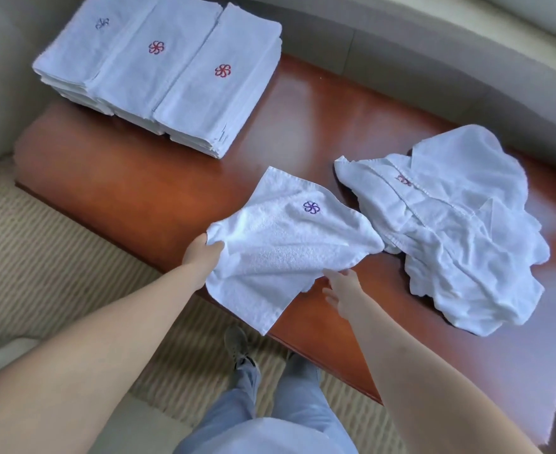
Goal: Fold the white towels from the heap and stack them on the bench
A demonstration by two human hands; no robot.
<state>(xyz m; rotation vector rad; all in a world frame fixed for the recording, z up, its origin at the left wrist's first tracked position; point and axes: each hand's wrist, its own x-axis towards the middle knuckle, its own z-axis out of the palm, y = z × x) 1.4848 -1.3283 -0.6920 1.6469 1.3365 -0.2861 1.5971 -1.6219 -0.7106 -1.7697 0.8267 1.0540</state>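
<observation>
Stacks (158, 73): far left of surface (139, 191). Left hand (204, 253): pinches towel (286, 244) at its left edge. Right hand (343, 290): fingers spread, empty, at near edge. Towel runs near-to-far between hands. Heap (450, 231): right.

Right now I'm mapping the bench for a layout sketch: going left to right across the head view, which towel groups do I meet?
Folded stacks → towel being folded, held in the hands → unfolded heap.
</observation>
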